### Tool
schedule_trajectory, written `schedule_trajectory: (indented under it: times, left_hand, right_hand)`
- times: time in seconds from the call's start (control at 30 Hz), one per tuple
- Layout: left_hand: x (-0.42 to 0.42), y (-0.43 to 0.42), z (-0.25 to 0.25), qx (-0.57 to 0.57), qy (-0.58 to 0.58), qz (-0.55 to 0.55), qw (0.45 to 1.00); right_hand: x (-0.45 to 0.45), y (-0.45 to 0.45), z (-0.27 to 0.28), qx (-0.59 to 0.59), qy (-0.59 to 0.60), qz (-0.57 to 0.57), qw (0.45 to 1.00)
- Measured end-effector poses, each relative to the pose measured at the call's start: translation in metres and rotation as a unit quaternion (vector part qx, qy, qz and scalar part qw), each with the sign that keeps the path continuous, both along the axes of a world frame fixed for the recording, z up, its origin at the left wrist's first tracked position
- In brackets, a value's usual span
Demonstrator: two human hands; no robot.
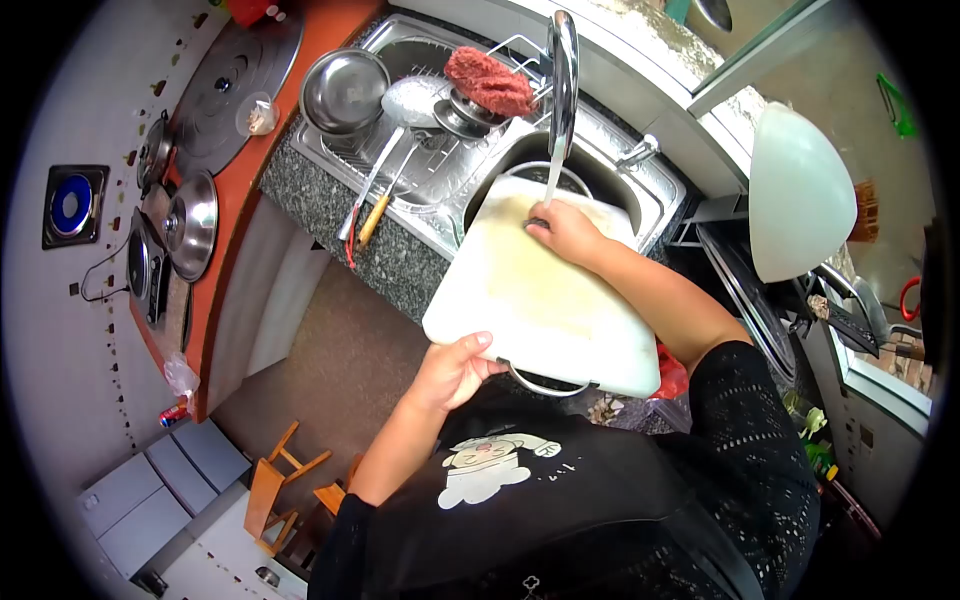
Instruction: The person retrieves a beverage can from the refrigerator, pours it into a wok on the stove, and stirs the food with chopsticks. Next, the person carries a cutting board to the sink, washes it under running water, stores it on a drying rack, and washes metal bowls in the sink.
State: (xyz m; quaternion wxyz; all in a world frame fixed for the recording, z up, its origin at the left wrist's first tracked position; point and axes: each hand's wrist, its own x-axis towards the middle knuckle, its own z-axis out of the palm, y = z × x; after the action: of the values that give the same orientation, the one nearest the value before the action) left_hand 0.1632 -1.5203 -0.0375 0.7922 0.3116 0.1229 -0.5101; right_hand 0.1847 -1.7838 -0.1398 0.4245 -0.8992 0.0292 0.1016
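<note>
One orange table (214, 310) is seen to the left of the sink (662, 190). One gray speckled counter (310, 190) is seen around the sink, which is made with two tubs. One pale cutting board (545, 290) is held over the sink's right tub, and much of that tub is covered by it. In the same tub, one round metal rim (560, 168) can be seen; what it holds is hidden.

On the left part of the sink, one round metal bowl (345, 92), one fuzzy red cloth (488, 82) and one big metal spoon (413, 102) are placed. One shiny tap (563, 80) is fitted at the sink's back, and one stream of water is let down by the right hand.

Two hands are seen. The board's edge farthest from the sink is gripped by the left hand (458, 372), thumb on top. One wooden handle (374, 220) is laid over the sink's front edge. Left of the sink, white bits are held in one small clear dish (243, 118). One little dark thing (537, 223) is held against the board by the right hand (572, 235), over the sink; it is too covered to be named.
</note>
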Motion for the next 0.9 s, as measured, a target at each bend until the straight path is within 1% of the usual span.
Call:
schedule_trajectory:
  times: [0.03,0.07,0.1,0.13,0.17,0.23,0.27,0.3,0.37,0.43,0.47,0.5,0.57,0.6,0.7,0.73,0.77,0.83,0.9]
  left_hand:
    - [0.001,-0.002,0.000,-0.006,0.003,0.001,1.000]
    - [0.003,-0.003,0.002,0.000,0.006,0.001,1.000]
    - [0.005,-0.003,0.001,-0.001,0.006,-0.003,1.000]
    - [0.007,-0.003,0.001,0.000,0.009,-0.008,1.000]
    - [0.008,-0.002,0.000,0.003,0.013,-0.016,1.000]
    - [0.014,-0.005,0.005,0.005,0.017,-0.022,1.000]
    - [0.016,-0.007,0.007,0.004,0.016,-0.025,1.000]
    - [0.016,-0.009,0.008,0.005,0.018,-0.026,0.999]
    - [0.019,-0.011,0.010,0.004,0.018,-0.023,1.000]
    - [0.025,-0.012,0.008,-0.002,0.021,-0.030,0.999]
    - [0.024,-0.009,0.008,0.001,0.030,-0.034,0.999]
    - [0.025,-0.009,0.008,0.003,0.029,-0.036,0.999]
    - [0.026,-0.009,0.010,0.006,0.028,-0.041,0.999]
    - [0.024,-0.010,0.011,0.007,0.030,-0.039,0.999]
    - [0.029,-0.011,0.011,0.007,0.018,-0.039,0.999]
    - [0.028,-0.010,0.007,0.010,0.013,-0.041,0.999]
    - [0.024,-0.007,0.006,0.016,0.015,-0.046,0.999]
    - [0.024,-0.006,0.008,0.024,0.021,-0.055,0.998]
    - [0.027,-0.010,0.010,0.019,0.017,-0.056,0.998]
  right_hand:
    - [0.007,-0.007,-0.002,-0.002,0.054,-0.014,0.998]
    - [0.003,0.001,-0.007,0.025,0.008,0.002,1.000]
    - [-0.004,0.024,0.017,0.055,-0.035,0.018,0.998]
    - [-0.008,0.044,0.048,0.106,-0.041,0.054,0.992]
    - [-0.012,0.054,0.074,0.098,-0.115,0.103,0.983]
    - [-0.005,0.048,0.079,0.075,-0.039,0.094,0.992]
    - [0.004,0.031,0.051,0.022,0.005,0.069,0.997]
    - [0.015,0.017,0.044,-0.034,0.048,0.045,0.997]
    - [0.010,0.023,0.038,0.019,0.015,0.071,0.997]
    - [0.011,0.036,0.061,0.068,-0.019,0.105,0.992]
    - [0.008,0.046,0.087,0.110,-0.044,0.133,0.984]
    - [0.010,0.045,0.078,0.088,-0.031,0.112,0.989]
    - [0.019,0.032,0.039,0.043,-0.004,0.067,0.997]
    - [0.024,0.015,0.009,-0.049,-0.002,0.041,0.998]
    - [0.021,0.024,0.016,0.004,0.009,0.052,0.999]
    - [0.017,0.038,0.052,0.095,-0.007,0.095,0.991]
    - [0.011,0.051,0.081,0.102,-0.071,0.132,0.983]
    - [0.014,0.046,0.062,0.075,-0.021,0.099,0.992]
    - [0.028,0.005,0.009,0.003,0.058,0.044,0.997]
